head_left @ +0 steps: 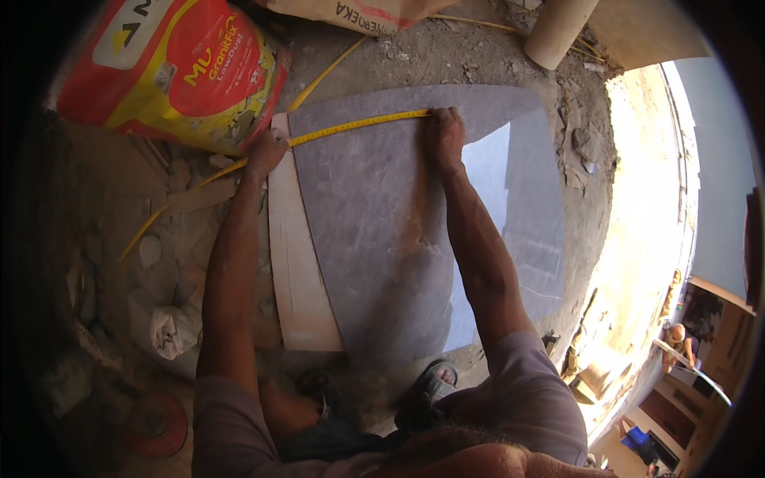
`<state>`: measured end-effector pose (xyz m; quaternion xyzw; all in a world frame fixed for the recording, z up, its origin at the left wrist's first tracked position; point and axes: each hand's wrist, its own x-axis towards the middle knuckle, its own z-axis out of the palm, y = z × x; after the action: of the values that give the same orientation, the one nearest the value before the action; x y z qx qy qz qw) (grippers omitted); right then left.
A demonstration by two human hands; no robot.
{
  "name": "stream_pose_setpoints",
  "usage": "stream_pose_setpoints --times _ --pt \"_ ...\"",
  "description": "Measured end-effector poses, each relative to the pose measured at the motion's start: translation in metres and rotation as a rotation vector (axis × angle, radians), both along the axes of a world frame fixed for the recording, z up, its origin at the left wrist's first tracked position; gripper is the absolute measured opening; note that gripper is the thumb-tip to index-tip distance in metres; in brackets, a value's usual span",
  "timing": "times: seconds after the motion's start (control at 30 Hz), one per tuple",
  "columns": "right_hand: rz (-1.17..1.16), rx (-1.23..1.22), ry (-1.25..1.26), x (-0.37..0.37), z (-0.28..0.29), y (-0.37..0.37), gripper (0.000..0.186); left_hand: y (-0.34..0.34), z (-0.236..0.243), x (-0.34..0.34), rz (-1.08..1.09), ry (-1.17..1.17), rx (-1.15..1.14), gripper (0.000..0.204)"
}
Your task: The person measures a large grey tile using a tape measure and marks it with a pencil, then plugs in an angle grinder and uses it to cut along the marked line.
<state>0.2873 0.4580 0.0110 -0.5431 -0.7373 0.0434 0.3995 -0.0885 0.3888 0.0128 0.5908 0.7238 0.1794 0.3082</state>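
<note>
1. The left hand (269, 150) is curled narrow over the yellow measuring tape (358, 126), at the far end of the pale strip (303, 287).
2. The right hand (446, 137) is bunched narrow around the tape's right end, above the far part of the grey tile (374, 215).
3. Between the hands the tape crosses the tile's far left part; past the left hand it runs on toward the near left. Fine dark marks line it, too small to read.
4. The tile lies flat, with bright glare on its right half; the pale strip shows along its left edge.
5. At the far left stands a red and yellow bag (127, 95), heavily printed: dark lettering on a pale panel, yellow and white lettering on a red patch.
6. Beyond the tile, a brown sack (351, 11) bears dark, upside-down lettering and red lines.
7. A pale tube (560, 32) is at the far right, above the dusty, rubble-strewn ground (454, 60).
</note>
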Motion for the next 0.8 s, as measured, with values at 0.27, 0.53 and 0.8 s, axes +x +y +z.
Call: stream_pose_setpoints --times 0.27,0.53,0.8 --pt "-0.019 -0.05 0.015 0.0 0.003 0.004 0.013 -0.002 0.002 0.005 0.014 0.001 0.063 0.026" --pt "0.022 -0.051 0.035 0.002 -0.003 -0.005 0.012 -0.001 -0.003 0.0 0.006 0.014 0.029 0.025" --pt "-0.002 -0.056 0.069 -0.005 -0.002 -0.001 0.015 -0.001 -0.009 -0.007 0.021 -0.024 0.014 0.026"
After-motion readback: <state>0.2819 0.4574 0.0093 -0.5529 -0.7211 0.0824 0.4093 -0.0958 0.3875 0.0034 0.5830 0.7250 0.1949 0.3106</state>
